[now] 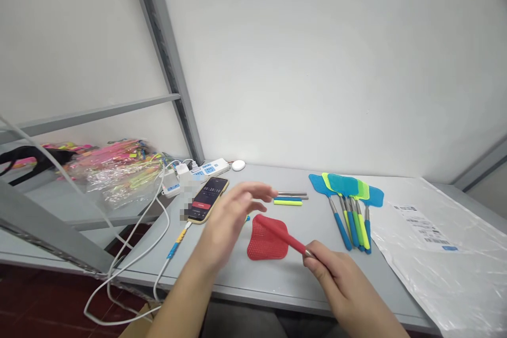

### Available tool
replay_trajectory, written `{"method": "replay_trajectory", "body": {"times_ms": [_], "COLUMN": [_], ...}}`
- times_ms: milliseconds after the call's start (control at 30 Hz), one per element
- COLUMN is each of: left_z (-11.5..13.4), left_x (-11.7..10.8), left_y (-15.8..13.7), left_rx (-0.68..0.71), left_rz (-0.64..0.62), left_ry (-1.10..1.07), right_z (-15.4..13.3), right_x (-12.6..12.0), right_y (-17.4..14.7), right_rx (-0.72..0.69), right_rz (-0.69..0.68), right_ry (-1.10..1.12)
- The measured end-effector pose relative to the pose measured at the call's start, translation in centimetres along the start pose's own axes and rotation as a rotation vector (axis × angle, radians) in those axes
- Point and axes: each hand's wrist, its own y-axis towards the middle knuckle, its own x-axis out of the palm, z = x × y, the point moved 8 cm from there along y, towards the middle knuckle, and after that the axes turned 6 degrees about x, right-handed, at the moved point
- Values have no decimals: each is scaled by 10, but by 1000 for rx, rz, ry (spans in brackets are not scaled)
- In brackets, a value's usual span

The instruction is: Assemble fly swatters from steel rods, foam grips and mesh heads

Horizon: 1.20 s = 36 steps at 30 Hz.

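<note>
My right hand (330, 269) is closed around the metal end of a red fly swatter handle (283, 235). The handle slants up and to the left, its far end close to my left fingers. Behind it on the table is a red mesh swatter head (263, 248); I cannot tell whether the two are joined. My left hand (233, 211) is raised above the table with fingers curved and apart, nothing in it. Past its fingertips lie metal rods (295, 194) and a yellow-green tube (288, 203) beside a blue one. A small blue-yellow piece is mostly hidden behind my left hand.
Several blue and yellow-green fly swatters (350, 211) lie in a pile at the right, beside a white plastic bag (439, 259). At the left are a phone (208, 200) showing a timer, power strips (214, 168), a looping white cable (168, 222) and a shelf post (170, 58).
</note>
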Motion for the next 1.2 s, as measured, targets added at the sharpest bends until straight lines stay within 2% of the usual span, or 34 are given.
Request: {"method": "replay_trajectory", "body": {"times_ms": [100,233,300,500,633,733,833,900,967,1033,1067,1133,1200], "left_z": [0,-14,-18,-9,-6,-17,-35,-43,-46,-48,-50,-55,-59], "left_x": [-15,-2,4,0,6,3,4,1,-11,-31,-41,-57,-60], "left_y": [4,0,-2,-6,-11,-19,-38,-52,-61,-69,-75,-86,-94], "left_rx": [-84,-232,-251,-235,-241,-278,-356,-371,-353,-380,-418,-476,-487], "left_rz": [17,-124,-170,-59,-71,-101,-302,-393,-325,-143,-43,152,269], "left_ry": [-58,3,-18,-114,-96,98,418,550,555,458,374,160,-51], "right_z": [-7,-23,-29,-44,-44,-43,-47,-51,-51,-43,-35,-15,3], "right_x": [5,17,19,22,28,32,34,31,22,14,15,28,51], "right_y": [2,9,12,11,6,8,18,29,42,52,56,62,66], "right_rx": [-34,-101,-140,-280,-296,-346,-452,-508,-492,-391,-329,-209,-113], "right_rz": [-58,-43,-2,69,58,42,12,63,197,332,353,288,139], "right_ry": [-181,-351,-431,-620,-648,-682,-711,-716,-683,-602,-554,-475,-430]}}
